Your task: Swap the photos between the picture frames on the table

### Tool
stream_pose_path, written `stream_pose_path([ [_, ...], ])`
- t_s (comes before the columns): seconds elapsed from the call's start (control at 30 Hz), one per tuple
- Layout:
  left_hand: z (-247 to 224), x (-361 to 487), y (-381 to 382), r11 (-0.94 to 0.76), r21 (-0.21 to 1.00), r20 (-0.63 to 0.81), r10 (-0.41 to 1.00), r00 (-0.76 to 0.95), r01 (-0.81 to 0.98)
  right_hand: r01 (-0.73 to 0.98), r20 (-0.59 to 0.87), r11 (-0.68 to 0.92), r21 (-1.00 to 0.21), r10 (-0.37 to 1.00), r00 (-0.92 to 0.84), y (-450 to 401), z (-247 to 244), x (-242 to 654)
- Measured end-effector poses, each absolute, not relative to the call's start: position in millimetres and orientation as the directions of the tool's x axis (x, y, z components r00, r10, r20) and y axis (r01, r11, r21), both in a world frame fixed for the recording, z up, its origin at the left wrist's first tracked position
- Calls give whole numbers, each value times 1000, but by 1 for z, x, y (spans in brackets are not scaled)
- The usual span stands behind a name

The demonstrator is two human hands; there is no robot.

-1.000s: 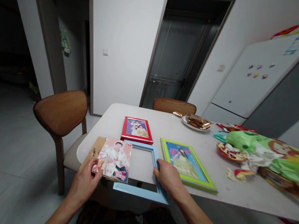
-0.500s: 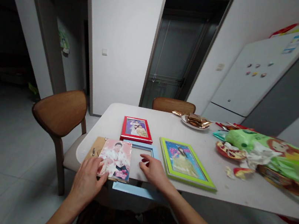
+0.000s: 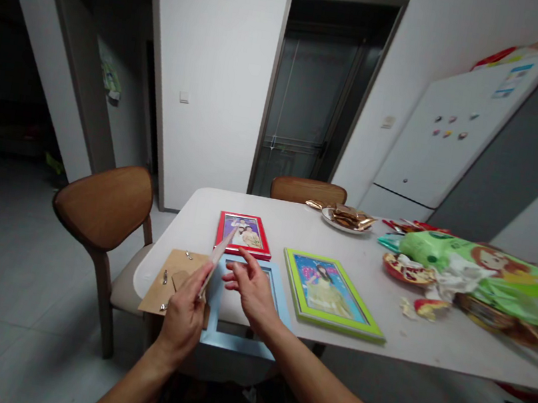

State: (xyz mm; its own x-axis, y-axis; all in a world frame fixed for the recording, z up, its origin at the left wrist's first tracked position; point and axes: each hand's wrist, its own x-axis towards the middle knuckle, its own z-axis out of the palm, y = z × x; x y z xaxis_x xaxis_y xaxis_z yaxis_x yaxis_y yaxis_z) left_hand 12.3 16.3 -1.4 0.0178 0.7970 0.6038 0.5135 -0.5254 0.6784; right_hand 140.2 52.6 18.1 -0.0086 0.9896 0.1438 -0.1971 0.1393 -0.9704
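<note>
A photo print point(image 3: 218, 258), seen almost edge-on, stands tilted up with my left hand point(image 3: 186, 307) closed on its near side. My right hand point(image 3: 250, 290) hovers above the light-blue picture frame point(image 3: 240, 344), fingers apart and holding nothing. That frame has no picture in its opening and juts over the table's near edge. Left of it lies a brown backing board point(image 3: 157, 292) with metal clips, partly hidden by my left hand. Beyond is a red picture frame point(image 3: 261, 254) with a photo in it. A lime-green picture frame point(image 3: 303, 311) with a photo lies to the right.
On the white table point(image 3: 291, 221) a plate point(image 3: 334, 223) carries several gold packets. To the right are a pomegranate piece point(image 3: 403, 270), peel, crumpled tissue and a green package point(image 3: 529, 287). Wooden chairs stand at the left point(image 3: 103, 207) and far side point(image 3: 308, 192).
My left hand has lifted the photo from lying over the backing board and turned it on edge, uncovering the board. My right hand has shifted left. The light-blue frame shows more fully.
</note>
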Motion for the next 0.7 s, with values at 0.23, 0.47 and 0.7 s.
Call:
stream_pose_path([
  [0.23, -2, 45, 17, -267, 950, 234, 953, -195, -162, -266, -110, -106, -958, 994, 1, 50, -2, 168],
  [0.47, -17, 28, 18, -193, 973, 197, 980, -20, 126, 275, -49, -77, -958, 993, 108, 64, -6, 217],
  [0.7, -23, 29, 5, -398, 685, 284, 917, 279, 610, 522, 33, -54, -851, 987, 157, 79, -22, 223],
])
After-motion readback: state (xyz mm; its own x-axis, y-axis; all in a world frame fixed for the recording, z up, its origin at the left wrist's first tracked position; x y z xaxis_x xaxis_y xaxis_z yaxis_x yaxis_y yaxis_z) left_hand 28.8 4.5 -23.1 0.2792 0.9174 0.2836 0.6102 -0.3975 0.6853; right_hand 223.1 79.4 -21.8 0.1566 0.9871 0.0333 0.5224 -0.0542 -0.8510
